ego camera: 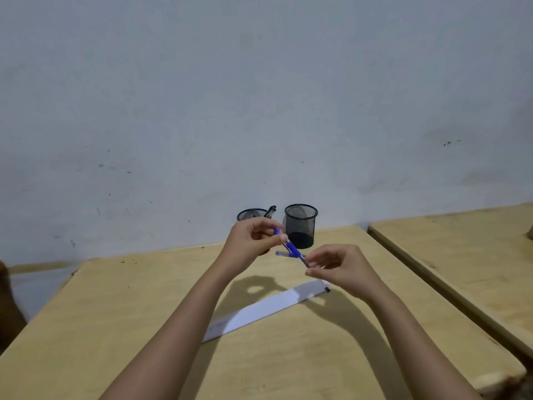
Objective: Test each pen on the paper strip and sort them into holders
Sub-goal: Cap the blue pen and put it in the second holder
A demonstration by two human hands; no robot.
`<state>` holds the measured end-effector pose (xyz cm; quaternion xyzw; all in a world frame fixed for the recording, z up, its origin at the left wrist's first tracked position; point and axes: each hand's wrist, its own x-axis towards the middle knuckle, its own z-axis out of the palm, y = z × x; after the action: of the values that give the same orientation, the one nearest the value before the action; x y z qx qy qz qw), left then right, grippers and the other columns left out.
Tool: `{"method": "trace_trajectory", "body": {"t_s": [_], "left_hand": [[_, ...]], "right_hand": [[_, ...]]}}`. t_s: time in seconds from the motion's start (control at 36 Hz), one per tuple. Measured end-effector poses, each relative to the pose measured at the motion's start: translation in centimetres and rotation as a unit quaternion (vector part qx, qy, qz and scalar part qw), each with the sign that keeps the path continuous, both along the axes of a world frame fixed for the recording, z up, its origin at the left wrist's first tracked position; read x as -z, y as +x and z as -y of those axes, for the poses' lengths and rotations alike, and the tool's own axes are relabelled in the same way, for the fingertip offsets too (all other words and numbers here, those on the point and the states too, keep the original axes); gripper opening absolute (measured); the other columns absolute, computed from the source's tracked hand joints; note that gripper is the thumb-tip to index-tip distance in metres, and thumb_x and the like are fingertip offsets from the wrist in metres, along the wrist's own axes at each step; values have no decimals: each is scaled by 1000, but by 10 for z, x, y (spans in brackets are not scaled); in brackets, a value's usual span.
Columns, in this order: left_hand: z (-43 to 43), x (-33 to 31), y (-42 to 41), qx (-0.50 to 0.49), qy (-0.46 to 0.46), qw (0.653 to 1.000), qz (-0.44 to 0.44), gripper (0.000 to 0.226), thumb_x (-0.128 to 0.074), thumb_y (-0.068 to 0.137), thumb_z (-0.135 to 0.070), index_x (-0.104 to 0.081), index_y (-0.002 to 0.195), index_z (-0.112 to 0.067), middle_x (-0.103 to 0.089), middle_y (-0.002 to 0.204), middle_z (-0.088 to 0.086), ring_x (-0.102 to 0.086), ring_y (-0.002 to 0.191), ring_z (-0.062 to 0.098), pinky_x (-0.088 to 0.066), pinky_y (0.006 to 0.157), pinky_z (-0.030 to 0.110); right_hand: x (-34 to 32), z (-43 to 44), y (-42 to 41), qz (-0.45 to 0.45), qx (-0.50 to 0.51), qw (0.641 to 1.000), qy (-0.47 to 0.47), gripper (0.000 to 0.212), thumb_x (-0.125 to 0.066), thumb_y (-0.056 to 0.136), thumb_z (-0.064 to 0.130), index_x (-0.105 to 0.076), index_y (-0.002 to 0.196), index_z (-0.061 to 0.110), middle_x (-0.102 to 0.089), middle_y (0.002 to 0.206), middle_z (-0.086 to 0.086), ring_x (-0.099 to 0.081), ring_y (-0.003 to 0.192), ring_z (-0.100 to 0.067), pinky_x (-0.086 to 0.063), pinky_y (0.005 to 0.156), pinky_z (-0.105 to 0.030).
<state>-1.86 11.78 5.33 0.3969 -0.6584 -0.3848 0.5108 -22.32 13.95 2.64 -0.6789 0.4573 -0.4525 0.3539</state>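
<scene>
Above the table I hold a blue pen (292, 247) between both hands. My left hand (250, 241) pinches its upper end, and my right hand (337, 267) grips its lower end near the tip. A second blue piece, seemingly the cap, sticks out sideways from the pen. A white paper strip (268, 307) lies diagonally on the table below, with a small dark object (327, 289) at its far right end. Two black mesh holders stand at the back: the left holder (251, 214) has a dark pen (271, 211) in it, and the right holder (300, 225) looks empty.
The light wooden table (115, 327) meets a grey wall (259, 111) at the back. A second wooden table (461, 255) stands to the right across a narrow gap. Something brown (8, 307) shows at the left edge.
</scene>
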Motion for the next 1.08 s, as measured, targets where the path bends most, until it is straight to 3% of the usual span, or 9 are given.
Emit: {"method": "trace_trajectory", "body": {"t_s": [0.11, 0.25, 0.36, 0.42, 0.56, 0.64, 0.81, 0.97, 1.08], "left_hand": [[25, 1, -30, 13, 10, 1000, -10, 13, -62, 88, -12, -67, 95, -2, -69, 82, 8, -66, 77, 13, -52, 72, 19], [68, 24, -50, -32, 51, 998, 30, 25, -64, 87, -28, -63, 107, -13, -66, 105, 0, -61, 100, 10, -46, 89, 21], [95, 44, -64, -48, 61, 994, 83, 24, -66, 86, -16, -48, 103, -18, -52, 95, -21, -50, 79, -25, -37, 69, -3], [111, 55, -69, -64, 59, 990, 114, 33, -70, 83, -23, -47, 107, -21, -50, 102, -15, -50, 89, -15, -36, 74, -1], [139, 67, -83, -115, 84, 979, 147, 89, -72, 69, -50, -32, 139, -14, -39, 143, 6, -39, 132, 19, -35, 109, 39], [145, 67, -89, -121, 101, 976, 148, 99, -71, 78, -39, -8, 149, -9, -14, 156, 9, -18, 143, 21, -20, 117, 34], [162, 78, -91, -134, 79, 982, 110, 100, -71, 77, -44, -9, 149, -13, -22, 153, 7, -21, 143, 22, -23, 116, 37], [169, 85, -88, -126, 82, 983, 106, 107, -66, 67, -62, -9, 148, -20, -34, 149, 5, -32, 137, 21, -33, 112, 44], [176, 93, -81, -127, 77, 982, 120, 100, -59, 64, -72, -22, 142, -21, -44, 142, 3, -42, 131, 20, -39, 107, 44]], "right_hand": [[7, 19, -12, -33, 43, 998, -26, 23, -77, 68, -1, -71, 78, 18, -69, 72, -3, -62, 62, -1, -49, 63, -12], [14, 51, -29, 46, 146, 987, -49, 22, -73, 70, -4, -62, 73, 15, -67, 73, -5, -62, 66, -11, -52, 68, -20], [4, 80, -36, 133, 183, 970, -93, 25, -68, 76, -5, -53, 72, 14, -66, 79, -14, -66, 75, -14, -53, 75, -21], [-2, 96, -36, 166, 203, 959, -111, 25, -67, 78, -4, -52, 73, 16, -66, 83, -14, -67, 79, -13, -53, 76, -20], [-9, 140, -29, 166, 217, 955, -117, 20, -68, 78, 1, -55, 75, 16, -67, 80, 0, -64, 70, 6, -49, 65, -8], [-3, 164, -24, 95, 213, 968, -95, 11, -69, 77, 7, -60, 75, 13, -66, 75, 3, -63, 68, 3, -48, 66, -11], [11, 194, -17, -36, 183, 982, -40, 7, -70, 79, 18, -65, 78, 12, -66, 78, -2, -58, 71, -7, -44, 64, -12], [16, 196, -13, -60, 186, 979, -63, 13, -72, 77, 20, -69, 83, 8, -64, 82, 0, -60, 80, -18, -50, 73, -31], [22, 187, -17, -20, 181, 982, -57, 24, -73, 77, 19, -66, 99, 13, -62, 101, 0, -56, 92, -12, -44, 70, -15]]}}
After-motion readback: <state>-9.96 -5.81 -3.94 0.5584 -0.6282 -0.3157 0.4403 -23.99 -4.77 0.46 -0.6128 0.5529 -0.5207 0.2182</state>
